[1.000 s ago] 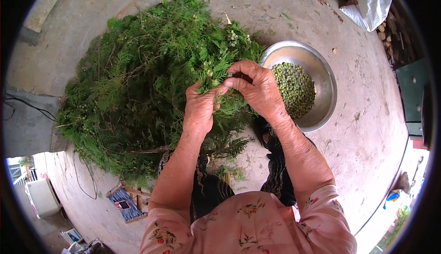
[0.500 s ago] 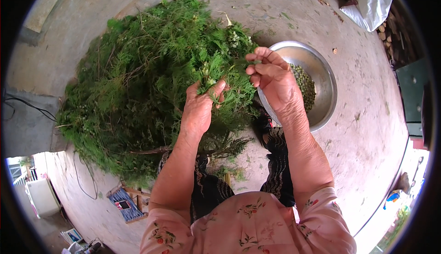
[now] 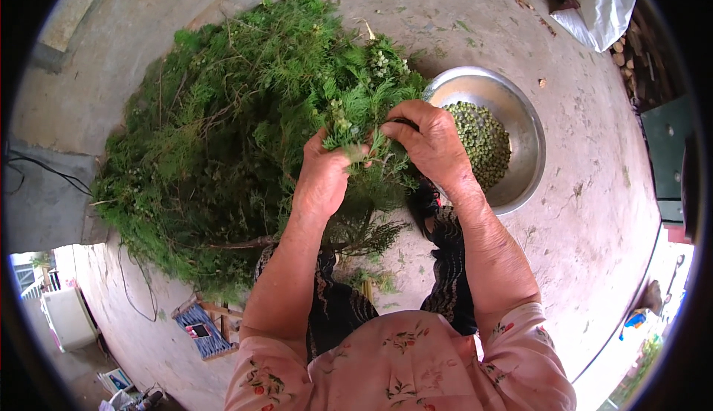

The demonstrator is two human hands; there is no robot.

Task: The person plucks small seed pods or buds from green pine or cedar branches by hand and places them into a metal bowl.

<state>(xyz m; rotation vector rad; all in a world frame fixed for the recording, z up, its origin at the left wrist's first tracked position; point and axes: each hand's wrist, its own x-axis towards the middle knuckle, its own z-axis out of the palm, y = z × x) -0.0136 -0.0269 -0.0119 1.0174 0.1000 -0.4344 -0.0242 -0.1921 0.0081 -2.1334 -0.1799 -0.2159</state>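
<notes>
A large heap of cut evergreen branches [image 3: 215, 121] with feathery green sprays lies in front of me to the left. My left hand [image 3: 324, 173] is closed on a leafy evergreen sprig [image 3: 345, 132] that bears pale green cones, at the heap's right edge. Close beside it, my right hand [image 3: 433, 144] has thumb and forefinger pinched together at the sprig's right side; what lies between the fingertips is too small to name. Just beyond my right wrist stands a metal basin [image 3: 529, 125], partly filled with small round green cones [image 3: 483, 140].
A white plastic sack [image 3: 598, 10] and a stack of firewood [image 3: 631, 58] stand at the far right. Near my left leg sits a low stool with a woven blue seat [image 3: 204, 333]. Loose cables [image 3: 56, 173] run along the left. Leaf scraps dot the concrete floor [image 3: 587, 210].
My right hand has swung left and down from the basin's edge to the sprig, its fingers coming together. The left hand keeps its hold almost in place.
</notes>
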